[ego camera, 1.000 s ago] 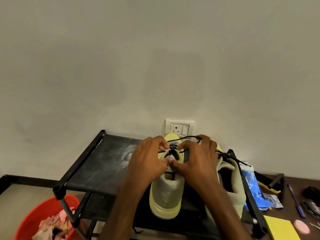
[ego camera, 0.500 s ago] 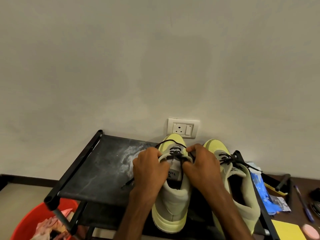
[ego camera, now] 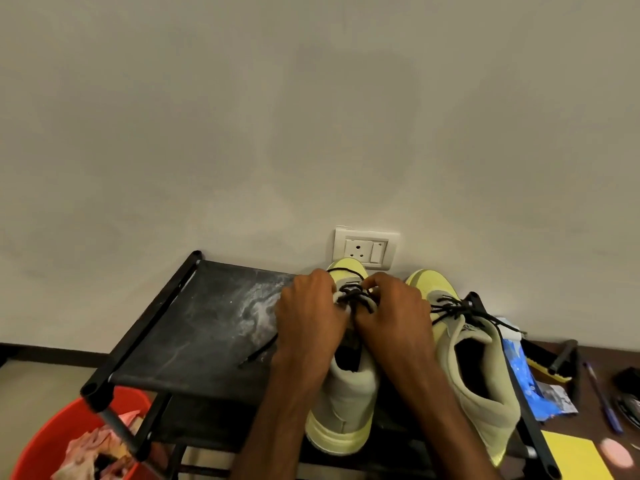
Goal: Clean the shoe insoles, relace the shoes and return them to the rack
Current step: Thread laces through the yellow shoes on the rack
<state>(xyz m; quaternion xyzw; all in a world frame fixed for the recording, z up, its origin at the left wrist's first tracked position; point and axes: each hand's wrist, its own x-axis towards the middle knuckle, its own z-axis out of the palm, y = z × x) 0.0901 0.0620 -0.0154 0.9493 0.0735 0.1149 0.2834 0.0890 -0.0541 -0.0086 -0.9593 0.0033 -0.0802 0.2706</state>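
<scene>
A red bucket (ego camera: 48,441) of crumpled cloths (ego camera: 91,452) sits at the lower left, below the corner of the black rack (ego camera: 180,344). White powder (ego camera: 259,308) smears the rack's top shelf, and one loose end of the black lace (ego camera: 258,352) trails across it, as it did half a second ago. The left hand (ego camera: 308,320) and the right hand (ego camera: 394,317) both curl their fingers over the first shoe (ego camera: 346,403), which stands on the shelf with its toe towards the wall socket (ego camera: 365,249). Each pinches the lace at the upper eyelets. The hands have drawn closer together since the earlier frame and now cover the tongue label that showed between them, so its writing cannot be read. The second shoe (ego camera: 481,379) stands just beside the first, at the rack's right edge, its loose laces (ego camera: 450,308) spread outward; the dark mark on its tongue is too small to read. On the brown surface further right lie a blue packet (ego camera: 517,368) with illegible print, a pen (ego camera: 602,401) and a yellow pad (ego camera: 571,457).
</scene>
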